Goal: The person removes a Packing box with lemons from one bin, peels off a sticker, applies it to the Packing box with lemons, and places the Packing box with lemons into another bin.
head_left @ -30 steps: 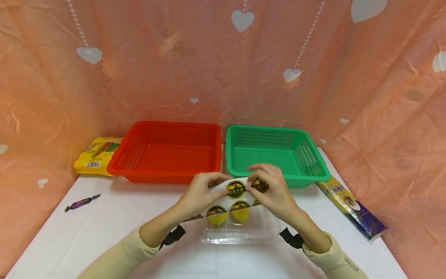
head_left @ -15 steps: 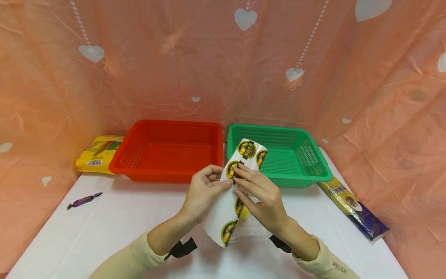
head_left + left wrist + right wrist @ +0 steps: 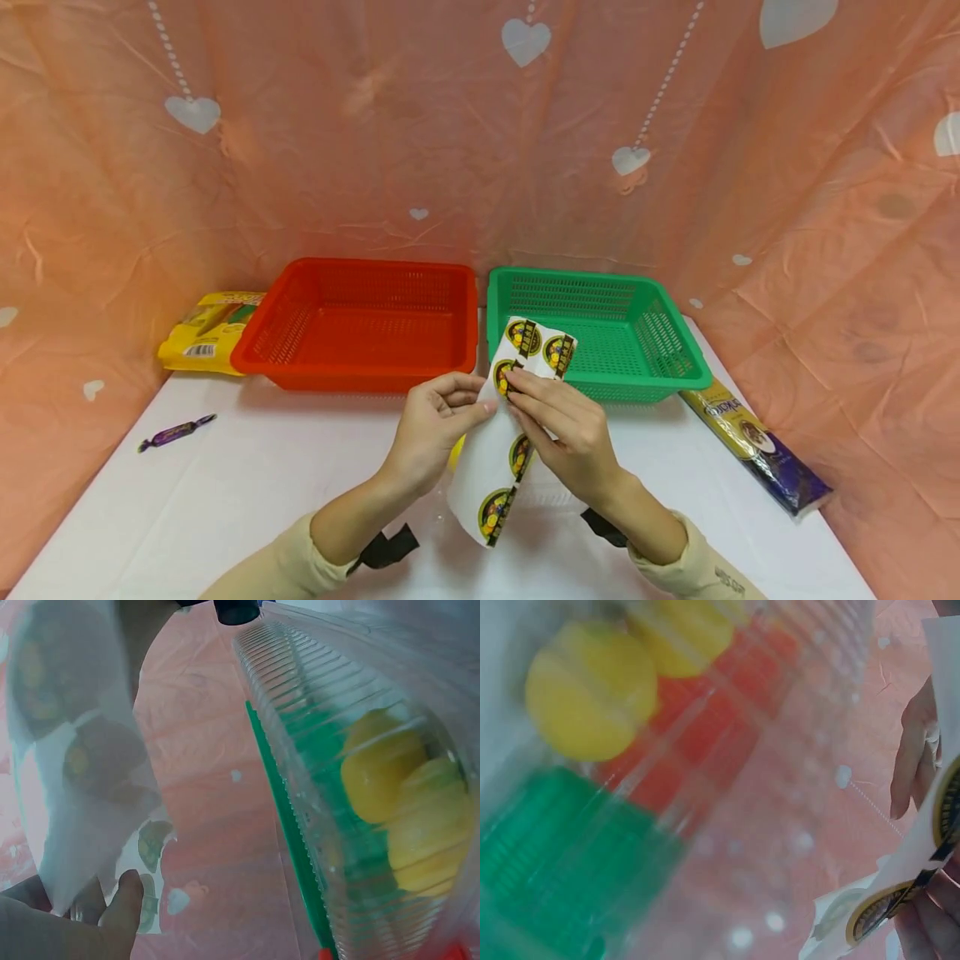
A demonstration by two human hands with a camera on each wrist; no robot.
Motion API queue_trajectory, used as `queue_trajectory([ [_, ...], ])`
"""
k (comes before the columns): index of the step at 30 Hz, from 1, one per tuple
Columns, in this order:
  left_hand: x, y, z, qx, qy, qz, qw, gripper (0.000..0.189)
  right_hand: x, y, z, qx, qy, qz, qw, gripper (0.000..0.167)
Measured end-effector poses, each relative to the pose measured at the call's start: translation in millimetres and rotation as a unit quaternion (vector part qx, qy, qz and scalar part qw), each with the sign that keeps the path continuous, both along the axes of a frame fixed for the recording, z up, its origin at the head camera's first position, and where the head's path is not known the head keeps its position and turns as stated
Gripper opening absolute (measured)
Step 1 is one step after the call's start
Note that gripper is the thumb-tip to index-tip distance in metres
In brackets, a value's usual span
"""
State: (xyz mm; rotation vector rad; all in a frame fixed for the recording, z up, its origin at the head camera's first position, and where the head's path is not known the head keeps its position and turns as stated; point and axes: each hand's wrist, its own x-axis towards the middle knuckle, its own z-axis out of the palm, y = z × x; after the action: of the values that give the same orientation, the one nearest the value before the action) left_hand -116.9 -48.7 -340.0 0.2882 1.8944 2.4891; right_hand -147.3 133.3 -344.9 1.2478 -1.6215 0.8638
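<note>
My left hand (image 3: 423, 429) pinches the left edge of a white sticker sheet (image 3: 476, 475) between thumb and fingers. Round black-and-yellow labels with a fruit print run along the sheet, which slants up and to the right. On its right edge my right hand (image 3: 570, 429) pinches the sheet near one label (image 3: 504, 377), fingers laid over the front. Behind the sheet is a clear plastic box (image 3: 551, 497), mostly hidden in the head view. Yellow fruits (image 3: 382, 765) show through its ribbed wall in the left wrist view; their exact kind is unclear.
A red basket (image 3: 360, 381) and a green basket (image 3: 600, 390) stand side by side at the back. Left lie a yellow snack bag (image 3: 198, 350) and a purple wrapped candy (image 3: 176, 432). A gold-and-purple packet (image 3: 757, 446) lies at the right edge.
The sheet has turned from lying across above the box to a steep slant, hiding most of the fruits. Both hands have shifted their hold; over the last half second the sheet has moved slightly lower.
</note>
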Motion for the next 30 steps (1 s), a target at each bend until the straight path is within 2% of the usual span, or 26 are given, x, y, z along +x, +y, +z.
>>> queue_trajectory([
  [5,0.2,-6.5,-1.5,-0.013,0.009,-0.013,0.9998,0.026,-1.2,0,-0.7,-0.034,-0.056,0.030,0.9974,0.017],
  [8,-0.1,-11.6,-3.7,-0.023,0.005,-0.016,0.9996,0.026,0.3,1,0.2,-0.066,-0.110,0.056,0.9901,0.014],
  [10,0.1,-15.3,-4.8,-0.030,-0.001,-0.018,0.9994,0.027,2.2,2,1.6,-0.088,-0.152,0.074,0.9817,0.009],
  [13,1.3,-22.7,-5.7,-0.045,-0.005,-0.019,0.9988,0.029,5.7,4,4.1,-0.129,-0.234,0.107,0.9578,0.013],
  [16,2.4,-34.9,-6.5,-0.066,-0.006,-0.014,0.9977,0.030,8.7,7,6.2,-0.178,-0.317,0.128,0.9229,0.017],
  [17,2.7,-40.4,-6.6,-0.073,-0.006,-0.010,0.9973,0.030,9.5,8,6.7,-0.191,-0.338,0.130,0.9123,0.016],
  [19,3.4,-53.9,-6.2,-0.087,-0.006,0.000,0.9962,0.029,10.6,11,7.0,-0.209,-0.366,0.129,0.8977,0.015],
  [21,5.3,-70.4,-5.0,-0.100,-0.003,0.011,0.9949,0.029,11.3,14,6.5,-0.214,-0.375,0.125,0.8931,0.015],
  [25,8.2,-109.4,-0.3,-0.134,-0.001,0.030,0.9905,0.030,12.1,21,1.6,-0.213,-0.374,0.121,0.8946,0.015],
  [28,6.7,-140.4,2.5,-0.187,-0.009,0.033,0.9817,0.031,11.8,25,-1.7,-0.215,-0.375,0.113,0.8946,0.013],
  [30,4.2,-159.1,2.8,-0.236,-0.017,0.029,0.9711,0.030,11.3,28,-3.0,-0.218,-0.373,0.106,0.8954,0.013],
])
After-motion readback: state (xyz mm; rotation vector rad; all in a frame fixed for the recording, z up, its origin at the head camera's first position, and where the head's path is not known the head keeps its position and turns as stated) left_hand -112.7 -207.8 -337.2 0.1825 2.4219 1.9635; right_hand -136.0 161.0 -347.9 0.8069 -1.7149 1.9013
